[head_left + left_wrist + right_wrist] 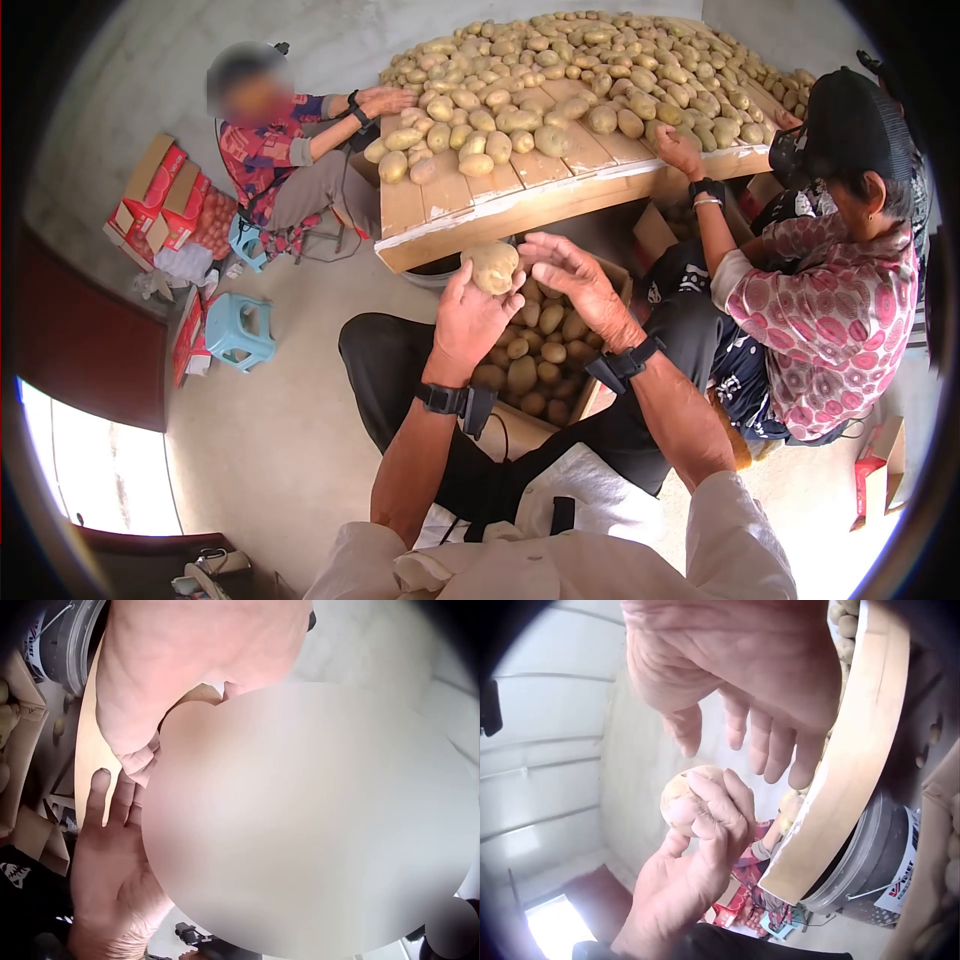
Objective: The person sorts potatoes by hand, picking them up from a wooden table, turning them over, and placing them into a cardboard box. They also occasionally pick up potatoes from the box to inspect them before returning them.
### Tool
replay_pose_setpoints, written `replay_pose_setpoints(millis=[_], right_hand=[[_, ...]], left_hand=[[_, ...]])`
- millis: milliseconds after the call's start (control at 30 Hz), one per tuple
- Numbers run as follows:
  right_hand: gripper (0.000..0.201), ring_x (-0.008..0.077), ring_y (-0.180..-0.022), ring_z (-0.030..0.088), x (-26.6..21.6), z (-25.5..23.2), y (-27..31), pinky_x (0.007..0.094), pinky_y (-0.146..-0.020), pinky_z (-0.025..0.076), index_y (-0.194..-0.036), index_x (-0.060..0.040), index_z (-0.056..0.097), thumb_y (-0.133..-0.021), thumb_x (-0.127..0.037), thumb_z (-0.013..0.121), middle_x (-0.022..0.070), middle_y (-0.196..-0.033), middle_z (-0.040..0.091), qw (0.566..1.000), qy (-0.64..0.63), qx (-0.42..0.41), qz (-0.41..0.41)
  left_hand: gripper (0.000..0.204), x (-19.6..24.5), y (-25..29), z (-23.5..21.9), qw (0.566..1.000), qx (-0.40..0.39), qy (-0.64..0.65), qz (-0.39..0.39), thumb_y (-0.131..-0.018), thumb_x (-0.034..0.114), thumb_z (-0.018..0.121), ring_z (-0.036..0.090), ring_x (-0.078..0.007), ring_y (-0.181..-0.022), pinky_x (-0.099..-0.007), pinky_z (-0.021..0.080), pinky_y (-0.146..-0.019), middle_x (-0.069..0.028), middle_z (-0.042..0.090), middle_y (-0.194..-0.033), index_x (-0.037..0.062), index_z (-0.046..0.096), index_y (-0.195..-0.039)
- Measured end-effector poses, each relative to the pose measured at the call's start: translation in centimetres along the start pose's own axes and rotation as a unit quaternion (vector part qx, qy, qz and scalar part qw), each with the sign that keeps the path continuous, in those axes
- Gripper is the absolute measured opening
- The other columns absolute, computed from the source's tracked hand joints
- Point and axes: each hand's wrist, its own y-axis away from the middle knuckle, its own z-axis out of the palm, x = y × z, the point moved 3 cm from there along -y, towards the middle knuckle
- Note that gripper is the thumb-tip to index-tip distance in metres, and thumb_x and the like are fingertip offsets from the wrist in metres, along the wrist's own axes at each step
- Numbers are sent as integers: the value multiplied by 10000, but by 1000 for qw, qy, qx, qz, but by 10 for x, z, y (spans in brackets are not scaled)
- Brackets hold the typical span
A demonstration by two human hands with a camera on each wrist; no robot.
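A large pale potato point(491, 267) is gripped in my left hand point(468, 325), above a box of potatoes point(548, 345) between my knees. In the right wrist view the fingers of my left hand point(697, 862) curl round the potato point(681, 802). My right hand point(580, 285) is just right of the potato with its fingers extended; in the right wrist view a gap separates this hand point(742, 675) from it. The left wrist view shows my left hand point(195, 660) above and my right hand point(116, 877) below, partly covered by a blur.
A wooden table point(500, 205) heaped with potatoes point(620, 75) stands in front. One person point(285, 150) sits at the left and another point(830, 290) at the right, both reaching to the table. A bucket point(855, 862) is under its edge. Blue stools point(240, 330) and red cartons point(160, 195) are at left.
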Motion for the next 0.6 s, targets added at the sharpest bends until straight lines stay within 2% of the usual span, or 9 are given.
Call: replay_pose_setpoints(millis=[67, 100, 133, 167, 233, 300, 433, 500, 600], right_hand=[[415, 180, -1236, 591, -4, -4, 1, 359, -1057, 471, -1413, -41, 555, -1023, -150, 647, 82, -1310, 654, 1000, 8, 17, -8], [392, 175, -1200, 611, -9, -5, 2, 353, -1030, 481, -1396, -44, 569, -1030, -169, 636, 79, -1287, 665, 999, -13, 25, 21], [371, 170, -1165, 631, -9, -7, 2, 347, -1002, 492, -1379, -48, 583, -1038, -187, 624, 75, -1265, 676, 998, -34, 34, 50], [345, 162, -1108, 654, -9, -8, 2, 328, -947, 502, -1353, -56, 606, -1049, -221, 606, 69, -1232, 686, 998, -27, 43, 43], [334, 158, -1107, 651, -7, -9, 3, 321, -948, 502, -1355, -57, 603, -1054, -203, 588, 65, -1222, 689, 998, -33, 38, 47], [325, 155, -1106, 649, -6, -10, 4, 314, -948, 501, -1357, -58, 601, -1058, -185, 571, 62, -1211, 691, 997, -39, 33, 49], [308, 135, -1079, 652, -6, -7, 6, 295, -923, 509, -1331, -62, 621, -1057, -196, 579, 51, -1163, 704, 997, -32, 12, 72], [290, 126, -1046, 659, -7, -5, 8, 275, -892, 515, -1303, -64, 641, -1054, -204, 595, 46, -1126, 711, 996, -37, 20, 80], [270, 123, -1013, 664, -4, -7, 5, 267, -871, 517, -1278, -62, 657, -1052, -201, 601, 43, -1096, 716, 997, -42, 29, 66]], left_hand=[[506, 3, -1, 10, 999, -39, 31, -4, -1074, 418, 465, 584, -253, -1150, -356, 479, -885, -174, 564, -1364, 31, 546, -1388], [540, 3, -1, 15, 999, -8, 40, -4, -1075, 431, 464, 585, -251, -1073, -360, 486, -848, -174, 560, -1339, 3, 522, -1400], [540, 3, -3, 14, 999, -7, 38, -7, -1075, 431, 464, 585, -251, -1073, -360, 486, -848, -174, 560, -1339, 3, 522, -1400], [545, 3, -4, 13, 997, -18, 73, -19, -1069, 453, 473, 593, -254, -1064, -361, 489, -835, -169, 581, -1313, 17, 537, -1388], [549, 1, -6, 12, 993, -29, 107, -33, -1063, 476, 482, 601, -256, -1056, -362, 493, -821, -163, 601, -1286, 31, 552, -1376], [600, 1, -7, 13, 987, -76, 137, -32, -1071, 456, 474, 592, -257, -1062, -358, 488, -815, -174, 540, -1349, -26, 483, -1429], [572, -1, -7, 14, 984, -63, 162, -40, -1064, 437, 521, 593, -263, -1107, -363, 498, -840, -173, 545, -1357, 7, 490, -1440], [536, -6, -4, 11, 996, 8, 83, 6, -1045, 398, 589, 586, -275, -1174, -373, 507, -898, -166, 557, -1365, 58, 499, -1450], [517, -10, 0, -1, 999, 7, 49, 3, -1029, 366, 631, 569, -285, -1228, -384, 499, -963, -158, 569, -1368, 102, 507, -1455]])
